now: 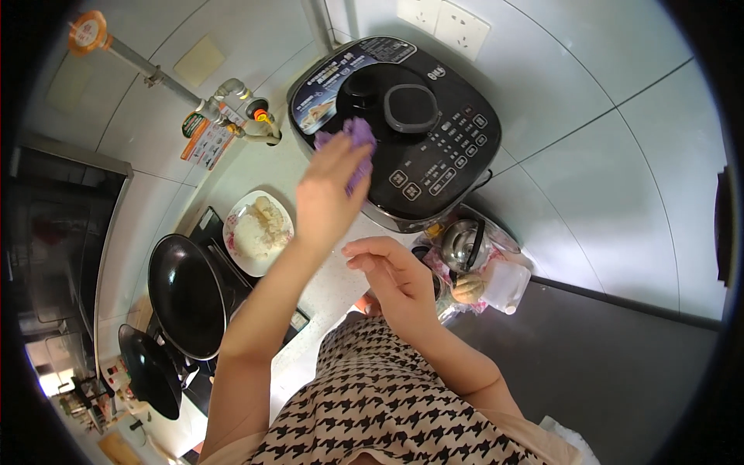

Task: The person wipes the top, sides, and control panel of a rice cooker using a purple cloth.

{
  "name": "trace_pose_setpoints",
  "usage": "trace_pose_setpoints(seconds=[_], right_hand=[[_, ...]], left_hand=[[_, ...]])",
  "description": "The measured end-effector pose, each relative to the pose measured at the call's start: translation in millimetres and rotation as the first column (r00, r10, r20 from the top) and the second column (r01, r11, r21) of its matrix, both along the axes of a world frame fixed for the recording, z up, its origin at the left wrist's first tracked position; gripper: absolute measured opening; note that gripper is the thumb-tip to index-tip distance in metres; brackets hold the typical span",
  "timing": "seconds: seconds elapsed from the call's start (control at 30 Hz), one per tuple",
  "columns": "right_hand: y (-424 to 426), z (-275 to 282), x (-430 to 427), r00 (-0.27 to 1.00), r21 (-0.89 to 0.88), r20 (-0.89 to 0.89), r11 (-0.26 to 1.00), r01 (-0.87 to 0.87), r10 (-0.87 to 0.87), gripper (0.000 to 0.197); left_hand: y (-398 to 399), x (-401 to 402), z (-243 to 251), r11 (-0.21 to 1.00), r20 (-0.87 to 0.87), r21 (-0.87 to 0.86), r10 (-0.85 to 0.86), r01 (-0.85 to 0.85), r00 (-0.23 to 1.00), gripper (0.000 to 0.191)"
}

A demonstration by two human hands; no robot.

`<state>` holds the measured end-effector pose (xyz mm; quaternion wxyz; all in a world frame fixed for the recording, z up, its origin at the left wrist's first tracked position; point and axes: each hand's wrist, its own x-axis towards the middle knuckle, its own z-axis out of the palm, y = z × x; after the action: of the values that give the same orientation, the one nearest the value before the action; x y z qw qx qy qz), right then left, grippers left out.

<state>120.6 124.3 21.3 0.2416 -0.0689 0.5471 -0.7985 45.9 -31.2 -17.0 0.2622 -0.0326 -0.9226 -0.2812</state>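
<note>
My left hand is closed around a crumpled purple cloth, which lies against the left part of the lid of a black electric pressure cooker. The cooker's lid is down, with a round handle or knob area on top and a control panel of marked buttons. Below the cooker's front edge my right hand is held up with its fingers loosely bent, and nothing shows in it. A floral plate of white, rice-like food stands on the counter, left of my left forearm.
A black wok and another dark pan are on the left, by the stove. Gas pipes with a valve run along the wall. Low at the right are a metal kettle, a melon-like item and a translucent plastic container.
</note>
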Motion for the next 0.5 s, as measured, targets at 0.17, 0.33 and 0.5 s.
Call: trace_pose_setpoints(seconds=[0.17, 0.33, 0.5], right_hand=[[24.4, -5.7, -1.1, 0.988, 0.058, -0.116, 0.993, 0.107, -0.099, 0.022], [48.7, -8.8, 10.9, 0.933, 0.038, -0.124, 0.938, 0.345, -0.339, 0.018], [80.1, -19.3, 16.6, 0.869, 0.025, -0.116, 0.873, 0.488, -0.482, 0.017]], left_hand=[[55.8, 38.1, -28.6, 0.976, -0.093, 0.042, -0.209, 0.213, 0.974, 0.031], [92.3, 56.2, -59.3, 0.823, 0.129, 0.423, -0.468, 0.379, 0.874, 0.036], [99.8, 78.1, -83.5, 0.877, 0.264, 0.323, -0.445, 0.356, 0.856, 0.034]])
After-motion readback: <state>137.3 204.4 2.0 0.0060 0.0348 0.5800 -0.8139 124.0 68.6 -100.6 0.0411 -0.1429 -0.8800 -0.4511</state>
